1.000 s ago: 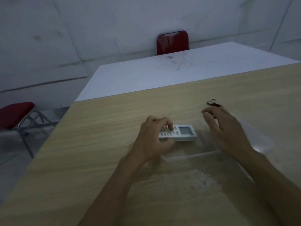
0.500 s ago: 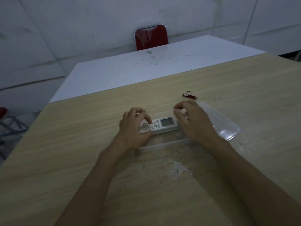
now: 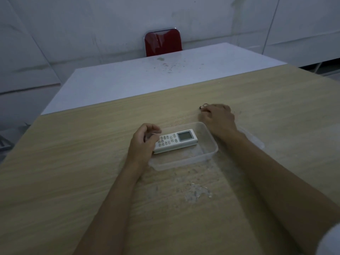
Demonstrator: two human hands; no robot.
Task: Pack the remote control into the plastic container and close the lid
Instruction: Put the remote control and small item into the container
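Note:
The white remote control (image 3: 181,139), with its screen to the right, lies slanted inside the clear plastic container (image 3: 206,155) on the wooden table. My left hand (image 3: 142,142) curls over the remote's left end and hides it. My right hand (image 3: 219,118) is beyond the container's far right corner. Its fingers are closed around a small red USB stick; only the stick's key ring (image 3: 203,106) shows. The clear lid (image 3: 254,139) lies flat to the right of the container, partly under my right forearm.
The wooden table (image 3: 73,172) has a scuffed whitish patch (image 3: 196,192) close in front of the container. A white table (image 3: 147,80) adjoins it at the back, with a red chair (image 3: 162,42) behind that.
The remote has come down into the container. My right hand left the remote's right end and moved back and right to the USB stick. The camera view shifted.

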